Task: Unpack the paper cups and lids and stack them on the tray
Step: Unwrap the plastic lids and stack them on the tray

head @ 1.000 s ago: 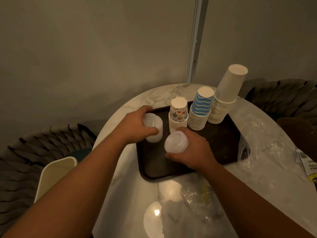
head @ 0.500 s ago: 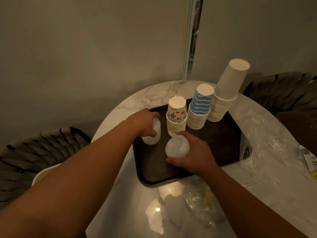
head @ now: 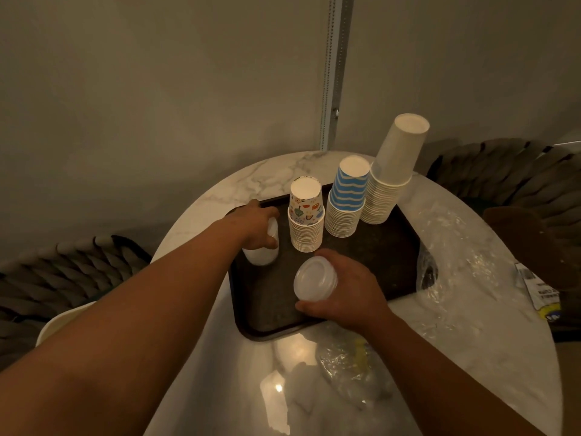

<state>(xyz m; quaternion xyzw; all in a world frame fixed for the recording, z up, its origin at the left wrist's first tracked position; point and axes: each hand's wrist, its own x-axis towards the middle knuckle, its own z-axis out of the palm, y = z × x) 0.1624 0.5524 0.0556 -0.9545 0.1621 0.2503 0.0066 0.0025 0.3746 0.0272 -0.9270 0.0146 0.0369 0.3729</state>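
A dark tray (head: 377, 262) lies on a round marble table (head: 251, 177). Three upside-down cup stacks stand along its far side: a patterned one (head: 306, 215), a blue-striped one (head: 347, 196) and a tall white one (head: 393, 168). My left hand (head: 254, 225) grips a stack of translucent white lids (head: 262, 254) standing at the tray's left edge. My right hand (head: 345, 291) holds a second lid stack (head: 314, 280) over the tray's front part, its top tilted toward me.
Crumpled clear plastic wrapping lies in front of the tray (head: 349, 369) and to its right (head: 452, 256). A printed packet (head: 539, 291) sits at the table's right edge. Woven chairs stand at left (head: 63, 272) and right (head: 509, 174); a pale bin (head: 56, 322) is below left.
My left hand has carried its lid stack farther back and down onto the tray's left side. My right hand with its lids has stayed nearly in place.
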